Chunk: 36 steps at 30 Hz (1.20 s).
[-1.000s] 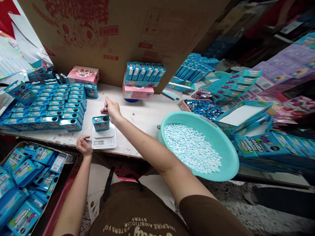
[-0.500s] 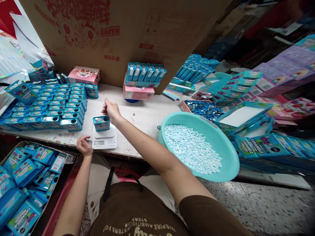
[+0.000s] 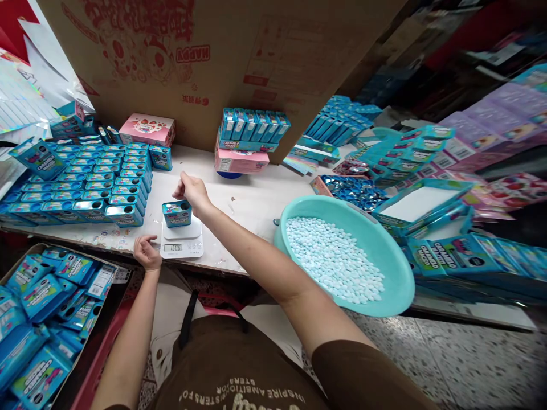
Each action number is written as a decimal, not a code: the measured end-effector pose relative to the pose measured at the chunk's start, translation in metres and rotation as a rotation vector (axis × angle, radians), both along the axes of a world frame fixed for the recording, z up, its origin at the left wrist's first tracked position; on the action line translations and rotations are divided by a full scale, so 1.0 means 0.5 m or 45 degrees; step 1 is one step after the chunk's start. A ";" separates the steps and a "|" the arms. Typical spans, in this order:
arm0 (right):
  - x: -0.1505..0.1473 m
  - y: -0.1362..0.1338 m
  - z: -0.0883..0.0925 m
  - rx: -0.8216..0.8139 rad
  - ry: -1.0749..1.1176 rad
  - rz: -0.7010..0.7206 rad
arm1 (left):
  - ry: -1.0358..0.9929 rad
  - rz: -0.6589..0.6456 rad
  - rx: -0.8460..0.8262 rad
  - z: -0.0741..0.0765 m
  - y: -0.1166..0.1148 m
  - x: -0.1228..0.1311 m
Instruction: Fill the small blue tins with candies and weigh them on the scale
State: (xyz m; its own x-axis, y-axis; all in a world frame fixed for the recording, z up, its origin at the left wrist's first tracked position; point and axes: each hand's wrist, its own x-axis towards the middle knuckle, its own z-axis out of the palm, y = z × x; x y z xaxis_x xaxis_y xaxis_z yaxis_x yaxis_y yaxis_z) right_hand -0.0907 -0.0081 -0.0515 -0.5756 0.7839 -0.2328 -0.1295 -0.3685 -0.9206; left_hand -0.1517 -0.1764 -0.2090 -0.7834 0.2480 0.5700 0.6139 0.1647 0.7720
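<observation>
Turquoise basin (image 3: 395, 270) holds pale candies (image 3: 333, 256); left fingers (image 3: 143, 246) loose; right fingers (image 3: 183, 182) curled, grip unclear.

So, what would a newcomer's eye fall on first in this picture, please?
Probably the big turquoise basin of pale pieces, well right of the white scale. Next, perhaps, the brown carton at the back. On the scale, between the left hand and the right hand, stands a blue container.

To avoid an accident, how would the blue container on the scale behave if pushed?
The blue container probably feels stiff, given its straight sides. It may slide on the smooth-looking scale, and could tip, looking narrow front to back.
</observation>
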 end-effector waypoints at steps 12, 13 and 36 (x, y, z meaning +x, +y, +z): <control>0.014 -0.003 0.002 0.135 -0.068 0.036 | -0.013 -0.002 0.010 0.000 0.001 0.001; 0.015 -0.002 -0.001 0.204 -0.077 0.033 | -0.013 -0.003 0.009 0.001 0.001 0.001; 0.036 0.000 -0.043 1.186 -0.395 0.348 | -0.012 0.017 -0.028 -0.004 -0.001 -0.001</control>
